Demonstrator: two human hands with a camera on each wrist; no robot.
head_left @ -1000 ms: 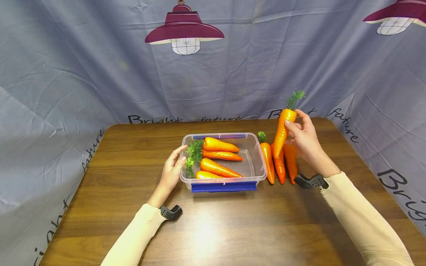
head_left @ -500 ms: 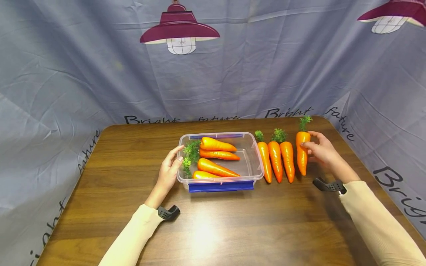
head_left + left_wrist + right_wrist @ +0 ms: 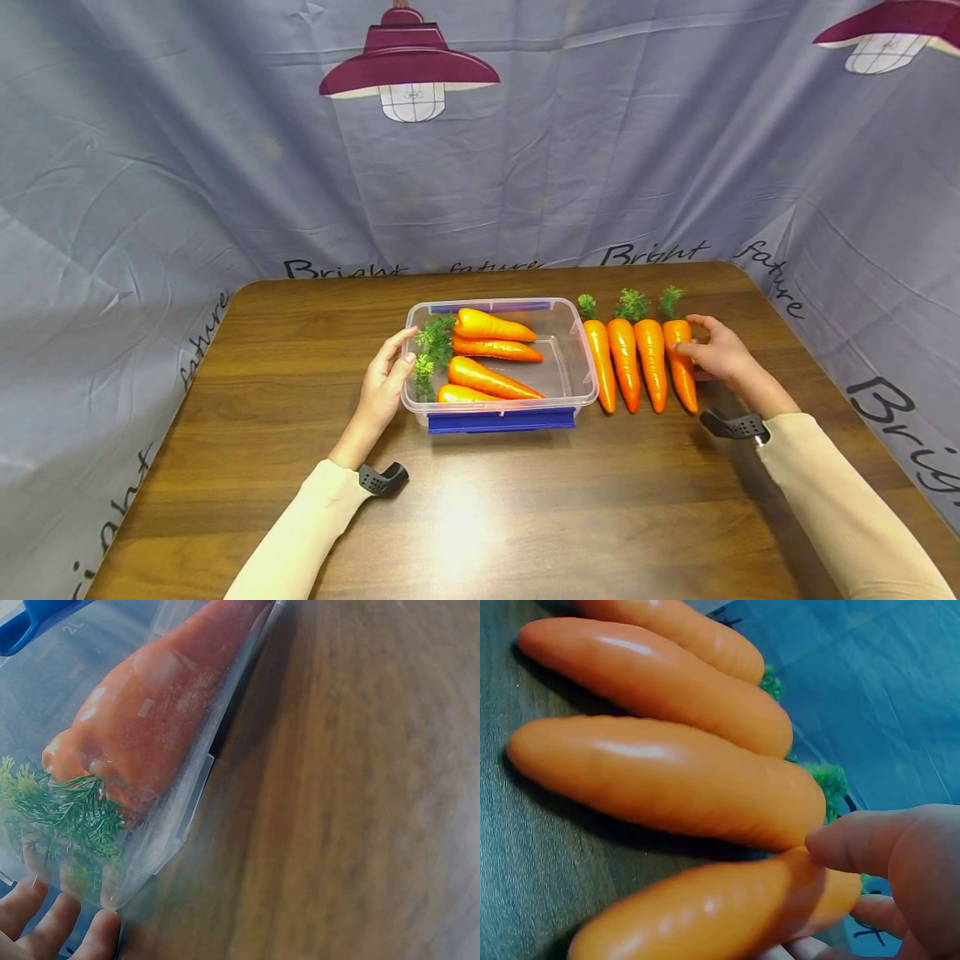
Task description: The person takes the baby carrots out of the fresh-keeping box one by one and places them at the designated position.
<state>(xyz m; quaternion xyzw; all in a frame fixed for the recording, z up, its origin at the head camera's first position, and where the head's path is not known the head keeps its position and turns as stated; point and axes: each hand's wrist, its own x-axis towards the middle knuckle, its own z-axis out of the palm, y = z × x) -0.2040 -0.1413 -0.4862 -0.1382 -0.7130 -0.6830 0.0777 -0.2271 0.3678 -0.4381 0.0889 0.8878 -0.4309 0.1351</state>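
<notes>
In the head view, my left hand (image 3: 383, 383) rests at the left end of a clear plastic food container (image 3: 501, 407), its fingertips against the outer wall. Several carrots (image 3: 495, 379) lie inside, their green tops toward this hand. My right hand (image 3: 722, 354) holds the rightmost carrot (image 3: 681, 371) of a row on the table, thumb on top near the leafy end. In the right wrist view the thumb (image 3: 855, 838) presses on that carrot (image 3: 705, 915), with other fingers on its far side. The neighbouring carrot (image 3: 667, 780) lies right beside it.
The other carrots of the row (image 3: 624, 367) lie side by side between the container and my right hand, tips toward me. Blue clips (image 3: 501, 421) line the container's front. A grey printed curtain (image 3: 562, 183) hangs behind the wooden table (image 3: 300, 375).
My right hand has carried the carrot from above the row out to the right, then lowered it beside the others with its tip toward me. The left hand stays at the container.
</notes>
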